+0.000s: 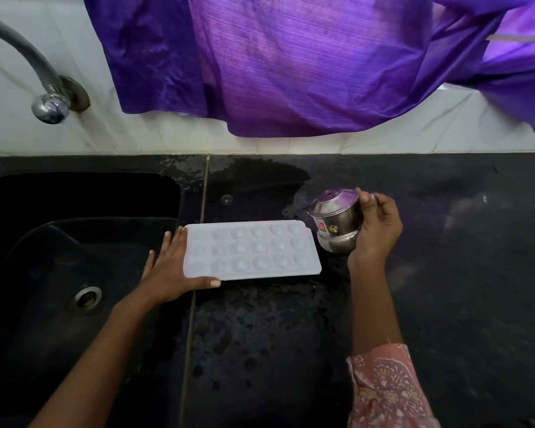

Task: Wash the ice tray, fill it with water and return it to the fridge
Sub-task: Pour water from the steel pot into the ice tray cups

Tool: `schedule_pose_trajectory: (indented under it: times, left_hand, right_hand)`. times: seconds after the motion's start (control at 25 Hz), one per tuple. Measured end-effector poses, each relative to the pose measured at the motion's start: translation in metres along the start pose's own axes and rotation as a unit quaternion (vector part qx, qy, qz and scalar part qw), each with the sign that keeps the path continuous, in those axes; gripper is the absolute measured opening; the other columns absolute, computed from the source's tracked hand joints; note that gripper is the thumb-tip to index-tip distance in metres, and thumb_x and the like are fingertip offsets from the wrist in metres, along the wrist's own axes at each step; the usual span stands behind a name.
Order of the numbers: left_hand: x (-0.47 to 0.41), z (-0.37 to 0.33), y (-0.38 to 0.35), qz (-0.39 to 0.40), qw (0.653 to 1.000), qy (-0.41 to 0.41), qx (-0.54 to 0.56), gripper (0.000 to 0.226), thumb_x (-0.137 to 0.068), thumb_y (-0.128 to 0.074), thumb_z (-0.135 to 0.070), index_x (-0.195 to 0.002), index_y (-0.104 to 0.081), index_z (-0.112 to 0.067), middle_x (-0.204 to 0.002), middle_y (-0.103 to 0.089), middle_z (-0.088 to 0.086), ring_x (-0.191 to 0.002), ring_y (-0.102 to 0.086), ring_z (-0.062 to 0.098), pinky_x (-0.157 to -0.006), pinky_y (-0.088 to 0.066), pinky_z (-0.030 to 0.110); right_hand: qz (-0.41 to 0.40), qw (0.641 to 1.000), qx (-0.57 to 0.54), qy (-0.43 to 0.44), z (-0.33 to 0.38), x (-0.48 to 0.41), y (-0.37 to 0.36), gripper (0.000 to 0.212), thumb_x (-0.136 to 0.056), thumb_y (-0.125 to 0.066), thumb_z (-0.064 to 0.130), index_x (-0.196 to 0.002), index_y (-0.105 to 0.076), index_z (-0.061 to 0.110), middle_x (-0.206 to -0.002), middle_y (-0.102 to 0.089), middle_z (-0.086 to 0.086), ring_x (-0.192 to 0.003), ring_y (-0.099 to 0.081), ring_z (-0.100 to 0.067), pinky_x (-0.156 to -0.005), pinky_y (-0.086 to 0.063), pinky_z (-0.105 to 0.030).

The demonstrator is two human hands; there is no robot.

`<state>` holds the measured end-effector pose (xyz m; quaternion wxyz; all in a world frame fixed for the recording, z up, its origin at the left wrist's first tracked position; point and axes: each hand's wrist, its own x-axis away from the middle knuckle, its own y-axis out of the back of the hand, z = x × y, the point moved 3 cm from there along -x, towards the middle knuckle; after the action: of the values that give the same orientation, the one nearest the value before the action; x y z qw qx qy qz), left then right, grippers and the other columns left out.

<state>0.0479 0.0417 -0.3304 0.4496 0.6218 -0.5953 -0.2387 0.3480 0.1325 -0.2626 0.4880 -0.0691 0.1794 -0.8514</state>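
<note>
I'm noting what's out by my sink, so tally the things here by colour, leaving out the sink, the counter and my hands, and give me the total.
White: 1, the ice tray
Silver metal: 2, the steel cup and the tap
Purple: 1, the cloth
Total: 4

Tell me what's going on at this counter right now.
A person works at a wet dark counter beside a sink. Their left hand rests against the left end of a white ice tray lying flat on the counter, fingers straight. Their right hand grips a small steel cup, tipped toward the tray's right end. No stream of water shows, and I cannot tell whether the cells hold water.
</note>
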Motion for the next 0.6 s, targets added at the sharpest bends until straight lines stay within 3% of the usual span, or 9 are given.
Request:
schedule_pose_trajectory:
  times: [0.2, 0.4, 0.6]
  left_hand:
    - [0.0008, 0.0005, -0.0029, 0.004, 1.0, -0.005, 0.022, 0.148, -0.028, -0.046, -0.084, -0.148, 0.014, -0.021, -0.156, 0.017, -0.007, -0.141, 0.021, 0.009, -0.114, 0.008, 0.044]
    - [0.0002, 0.0016, -0.0058, 0.022, 0.999, 0.003, 0.035, 0.141, -0.041, -0.058, -0.075, -0.147, 0.017, -0.02, -0.155, 0.021, -0.007, -0.141, 0.022, 0.01, -0.114, 0.01, 0.046]
    - [-0.0012, 0.003, -0.0063, 0.027, 0.999, -0.009, 0.045, 0.148, -0.03, -0.047, -0.083, -0.147, 0.018, -0.02, -0.155, 0.022, -0.007, -0.14, 0.023, 0.01, -0.112, 0.013, 0.047]
  right_hand:
    - [0.006, 1.0, 0.012, 0.003, 0.0033, -0.0017, 0.0021, 0.021, -0.079, -0.069, 0.007, -0.068, -0.058, 0.02, -0.07, -0.062, 0.01, -0.064, -0.057, 0.002, -0.061, -0.047, -0.013]
    - [0.017, 1.0, 0.025, 0.006, 0.0042, -0.001, 0.0024, 0.019, -0.079, -0.07, 0.008, -0.068, -0.059, 0.02, -0.07, -0.062, 0.009, -0.066, -0.057, -0.001, -0.062, -0.047, -0.014]
    - [0.018, 1.0, 0.024, 0.0, 0.0032, -0.002, 0.0009, 0.017, -0.078, -0.07, 0.008, -0.07, -0.06, 0.018, -0.075, -0.061, 0.002, -0.073, -0.057, -0.009, -0.063, -0.048, -0.017]
